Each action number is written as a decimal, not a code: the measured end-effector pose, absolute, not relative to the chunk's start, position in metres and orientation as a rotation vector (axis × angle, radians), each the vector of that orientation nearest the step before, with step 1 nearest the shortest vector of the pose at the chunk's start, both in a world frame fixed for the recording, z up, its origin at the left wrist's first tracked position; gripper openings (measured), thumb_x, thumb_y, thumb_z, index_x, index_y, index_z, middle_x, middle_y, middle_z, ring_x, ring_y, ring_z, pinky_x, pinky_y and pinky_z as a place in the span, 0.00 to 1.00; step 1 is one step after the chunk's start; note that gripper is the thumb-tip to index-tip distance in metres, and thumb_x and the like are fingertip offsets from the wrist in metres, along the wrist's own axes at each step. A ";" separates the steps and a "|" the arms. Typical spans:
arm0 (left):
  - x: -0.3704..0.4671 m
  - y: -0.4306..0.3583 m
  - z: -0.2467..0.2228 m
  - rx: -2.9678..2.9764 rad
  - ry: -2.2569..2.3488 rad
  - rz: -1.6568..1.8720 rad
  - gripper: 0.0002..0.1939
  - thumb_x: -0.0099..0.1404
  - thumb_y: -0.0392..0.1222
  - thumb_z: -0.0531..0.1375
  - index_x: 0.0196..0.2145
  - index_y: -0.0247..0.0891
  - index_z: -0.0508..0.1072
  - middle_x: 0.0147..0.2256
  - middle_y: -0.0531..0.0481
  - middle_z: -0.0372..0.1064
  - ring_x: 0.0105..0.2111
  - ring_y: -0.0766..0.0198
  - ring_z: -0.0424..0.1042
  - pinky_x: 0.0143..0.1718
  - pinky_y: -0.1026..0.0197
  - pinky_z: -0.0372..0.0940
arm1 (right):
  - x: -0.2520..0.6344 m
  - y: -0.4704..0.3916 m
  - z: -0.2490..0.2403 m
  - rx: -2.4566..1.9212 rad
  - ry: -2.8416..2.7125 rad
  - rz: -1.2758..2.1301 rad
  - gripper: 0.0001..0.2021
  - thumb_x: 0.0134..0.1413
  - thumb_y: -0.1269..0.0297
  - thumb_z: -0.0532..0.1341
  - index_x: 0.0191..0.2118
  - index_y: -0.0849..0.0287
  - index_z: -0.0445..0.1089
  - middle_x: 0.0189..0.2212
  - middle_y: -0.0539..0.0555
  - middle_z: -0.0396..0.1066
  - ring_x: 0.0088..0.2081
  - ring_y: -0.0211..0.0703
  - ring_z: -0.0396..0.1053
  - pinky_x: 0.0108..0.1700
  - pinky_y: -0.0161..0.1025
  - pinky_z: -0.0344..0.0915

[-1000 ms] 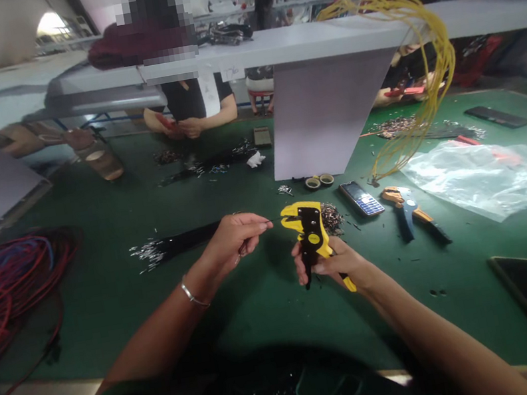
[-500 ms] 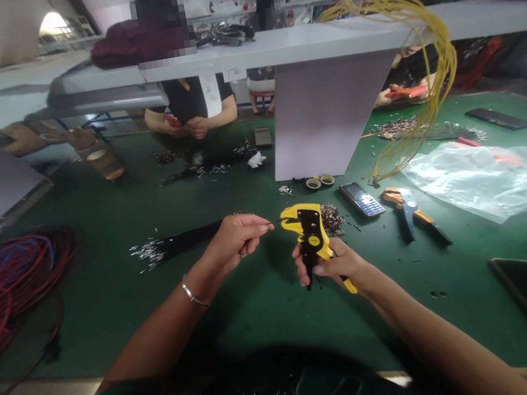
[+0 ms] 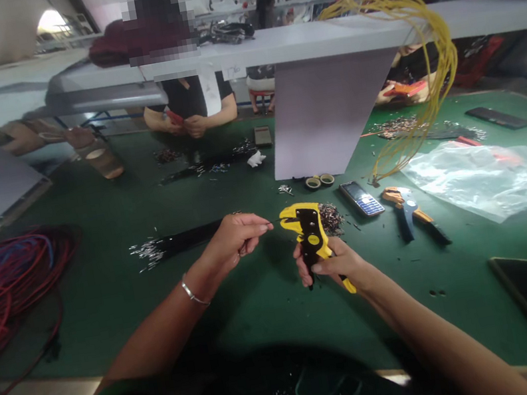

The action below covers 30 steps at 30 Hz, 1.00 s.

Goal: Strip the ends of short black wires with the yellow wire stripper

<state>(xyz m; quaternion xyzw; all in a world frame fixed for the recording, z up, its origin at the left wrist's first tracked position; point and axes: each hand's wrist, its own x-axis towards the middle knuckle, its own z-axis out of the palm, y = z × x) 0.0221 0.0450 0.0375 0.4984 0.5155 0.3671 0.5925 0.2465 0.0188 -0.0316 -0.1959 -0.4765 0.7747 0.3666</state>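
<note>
A thin black wire (image 3: pixel 275 222) is pinched between the thumb and fingertips of the left hand (image 3: pixel 237 235), and its free end is pointed at the parted jaws of a yellow-and-black wire stripper (image 3: pixel 310 233); whether the two touch cannot be told. The stripper's handles are wrapped by the closed right hand (image 3: pixel 338 262), and the tool is held upright above the green worktop (image 3: pixel 243 315). A bundle of black wires (image 3: pixel 184 240) is laid beyond the left hand, and a heap of scraps (image 3: pixel 332 218) is seen behind the stripper.
</note>
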 end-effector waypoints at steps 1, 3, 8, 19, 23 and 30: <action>0.022 0.045 0.038 1.161 1.201 0.851 0.05 0.53 0.37 0.62 0.27 0.36 0.79 0.11 0.56 0.56 0.12 0.74 0.50 0.16 0.64 0.39 | 0.246 0.018 -0.031 -0.504 -1.221 1.990 0.15 0.43 0.71 0.67 0.41 0.64 0.71 0.26 0.53 0.72 0.26 0.43 0.70 0.32 0.45 0.70; 0.022 0.045 0.037 1.164 1.205 0.847 0.05 0.53 0.37 0.62 0.27 0.36 0.79 0.11 0.56 0.56 0.12 0.74 0.50 0.16 0.64 0.39 | 0.245 0.018 -0.031 -0.513 -1.210 1.985 0.15 0.43 0.70 0.67 0.40 0.64 0.71 0.26 0.52 0.72 0.25 0.42 0.70 0.31 0.45 0.70; 0.021 0.047 0.033 1.168 1.205 0.839 0.05 0.54 0.37 0.62 0.28 0.36 0.79 0.11 0.56 0.56 0.12 0.74 0.50 0.16 0.64 0.39 | 0.244 0.017 -0.030 -0.508 -1.196 2.000 0.14 0.42 0.70 0.68 0.39 0.64 0.71 0.25 0.52 0.71 0.24 0.41 0.69 0.30 0.44 0.69; 0.017 0.049 0.032 1.190 1.199 0.811 0.07 0.53 0.38 0.63 0.30 0.32 0.78 0.10 0.56 0.57 0.12 0.75 0.50 0.16 0.65 0.40 | 0.244 0.015 -0.032 -0.499 -1.169 1.993 0.13 0.43 0.71 0.67 0.38 0.65 0.71 0.25 0.52 0.71 0.23 0.39 0.68 0.28 0.43 0.69; 0.016 0.049 0.031 1.190 1.203 0.802 0.06 0.54 0.38 0.63 0.30 0.34 0.79 0.10 0.56 0.56 0.12 0.74 0.50 0.16 0.64 0.40 | 0.244 0.015 -0.032 -0.488 -1.177 2.006 0.13 0.43 0.71 0.67 0.38 0.65 0.71 0.25 0.52 0.71 0.23 0.39 0.68 0.28 0.43 0.69; 0.016 0.049 0.031 1.192 1.210 0.794 0.06 0.53 0.38 0.63 0.29 0.35 0.79 0.10 0.56 0.57 0.12 0.74 0.50 0.17 0.63 0.39 | 0.243 0.015 -0.032 -0.499 -1.158 2.025 0.12 0.42 0.71 0.68 0.37 0.65 0.71 0.24 0.52 0.71 0.22 0.40 0.68 0.27 0.43 0.69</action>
